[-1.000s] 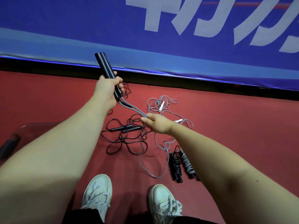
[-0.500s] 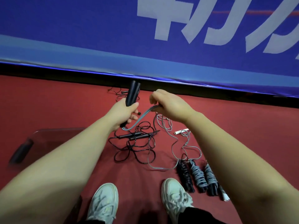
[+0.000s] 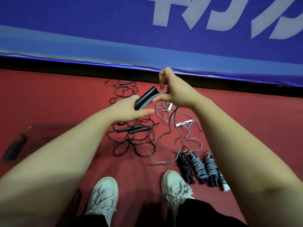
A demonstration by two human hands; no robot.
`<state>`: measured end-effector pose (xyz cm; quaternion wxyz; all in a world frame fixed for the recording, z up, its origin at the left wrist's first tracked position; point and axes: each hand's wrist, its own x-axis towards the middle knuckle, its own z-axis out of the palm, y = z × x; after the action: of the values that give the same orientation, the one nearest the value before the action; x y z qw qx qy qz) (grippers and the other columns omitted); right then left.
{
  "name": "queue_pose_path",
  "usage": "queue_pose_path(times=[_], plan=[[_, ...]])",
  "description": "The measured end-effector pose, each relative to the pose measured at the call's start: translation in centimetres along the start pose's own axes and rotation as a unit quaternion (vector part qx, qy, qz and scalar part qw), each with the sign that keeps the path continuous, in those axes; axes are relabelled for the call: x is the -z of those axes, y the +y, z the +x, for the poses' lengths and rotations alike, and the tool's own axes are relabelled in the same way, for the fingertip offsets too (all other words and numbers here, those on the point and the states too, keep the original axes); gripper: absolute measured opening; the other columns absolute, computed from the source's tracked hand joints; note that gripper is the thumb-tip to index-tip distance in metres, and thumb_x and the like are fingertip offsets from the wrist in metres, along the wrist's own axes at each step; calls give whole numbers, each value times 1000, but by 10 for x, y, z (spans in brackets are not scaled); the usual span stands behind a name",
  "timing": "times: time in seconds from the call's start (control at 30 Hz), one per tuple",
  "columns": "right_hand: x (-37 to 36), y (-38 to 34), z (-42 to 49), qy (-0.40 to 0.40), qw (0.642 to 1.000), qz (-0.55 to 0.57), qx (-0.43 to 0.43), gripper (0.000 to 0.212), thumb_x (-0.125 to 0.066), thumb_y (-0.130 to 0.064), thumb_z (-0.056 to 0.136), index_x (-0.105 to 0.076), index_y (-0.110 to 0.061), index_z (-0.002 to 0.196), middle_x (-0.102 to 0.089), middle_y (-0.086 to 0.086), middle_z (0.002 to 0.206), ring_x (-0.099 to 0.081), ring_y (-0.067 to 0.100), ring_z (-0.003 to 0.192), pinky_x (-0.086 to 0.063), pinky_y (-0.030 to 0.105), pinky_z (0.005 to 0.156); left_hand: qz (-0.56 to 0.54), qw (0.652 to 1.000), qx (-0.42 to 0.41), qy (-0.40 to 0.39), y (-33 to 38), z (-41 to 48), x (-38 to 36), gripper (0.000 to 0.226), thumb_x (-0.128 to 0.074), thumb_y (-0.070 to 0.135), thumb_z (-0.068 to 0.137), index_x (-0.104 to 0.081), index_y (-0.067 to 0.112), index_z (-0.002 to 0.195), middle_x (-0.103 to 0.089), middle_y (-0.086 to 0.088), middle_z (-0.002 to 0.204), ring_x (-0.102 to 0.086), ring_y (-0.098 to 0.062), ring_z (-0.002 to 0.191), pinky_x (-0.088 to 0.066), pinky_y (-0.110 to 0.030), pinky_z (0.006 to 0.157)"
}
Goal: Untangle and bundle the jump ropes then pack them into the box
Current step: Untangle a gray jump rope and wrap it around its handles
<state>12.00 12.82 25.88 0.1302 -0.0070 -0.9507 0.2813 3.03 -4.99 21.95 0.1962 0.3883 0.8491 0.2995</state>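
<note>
Head view, big to small. Top?
— Blue banner (image 3: 98, 30) with white lettering, full width, black strip under it. Then the red floor (image 3: 49, 95); everything lies on it.
— Person?
— Two bare forearms reach forward from the bottom corners. White sneakers (image 3: 103, 197) bottom centre, flat on the floor.
— Box?
— Clear box (image 3: 41, 133) on the floor far left, partly behind the left forearm. One dark object (image 3: 14, 149) at its left end, too blurred to name.
— Loose ropes?
— Tangled black rope (image 3: 129, 129) on the floor at centre, below the hands, its two handles side by side. A second thin black rope (image 3: 126, 83) lies farther off, near the black strip. Pale grey rope (image 3: 183, 123) with white handles is right of the black tangle, loops spread out.
— Bundled ones?
— Three wound bundles (image 3: 198, 167) side by side on the floor, just right of the right sneaker: one black, two grey. A white end shows beside them, mostly hidden by the right forearm.
— Hands?
— Both raised above the loose ropes. Left hand (image 3: 129, 108) holds the lower end of a black handle (image 3: 145, 97), which tilts up to the right. One finger is straight under it, the rest is blurred. Right hand (image 3: 173, 94) pinches the grey cord (image 3: 161, 94) at the handle's top end. The cord lies along the handle, then drops from the right hand to a loop on the floor.
</note>
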Motion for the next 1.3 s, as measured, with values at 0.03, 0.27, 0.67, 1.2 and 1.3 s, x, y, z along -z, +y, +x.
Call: queue_pose_path(times=[0.03,0.27,0.67,1.2,1.3], plan=[[1,-1,1,6,1000,-16,5,52,-80,-33,71,-34,-26,94,-46,-11,79,-38,4,57,-33,23,55,18,1000,10,-5,-1,-1,0,48,-66,57,77,-49,23,106,-56,1,79,-50,-16,60,-39,-25,53],[0,0,4,-32,998,-58,21,38,-67,-27,86,-54,-15,120,-51,-4,80,-46,13,70,-37,26,66,-43,999,1,-7,-19,-3,2,18,-61,42,89,-53,27,88,-46,5,65,-41,-11,53,-32,-26,50],[-13,-9,-2,-88,932,-331,120,71,-55,-62,78,-43,-23,136,-56,2,116,-58,26,97,-45,34,70,-294,933,27,-205,-20,-13,6,22,-55,16,92,-36,15,80,-32,4,51,-24,-5,36,-21,-18,36],[-18,-10,-8,-34,909,-401,111,38,-53,-31,90,-48,-12,122,-61,9,101,-58,33,86,-31,34,58,-267,938,42,-217,4,-8,1,22,-51,13,97,-36,15,81,-40,1,62,-31,-5,43,-28,-15,38],[-12,-10,-7,-49,935,-336,103,49,-61,-37,87,-46,-18,130,-62,2,101,-57,26,87,-31,29,62,-264,943,39,-199,5,-8,4,19,-51,19,97,-36,16,85,-40,4,58,-28,-4,42,-26,-14,37]])
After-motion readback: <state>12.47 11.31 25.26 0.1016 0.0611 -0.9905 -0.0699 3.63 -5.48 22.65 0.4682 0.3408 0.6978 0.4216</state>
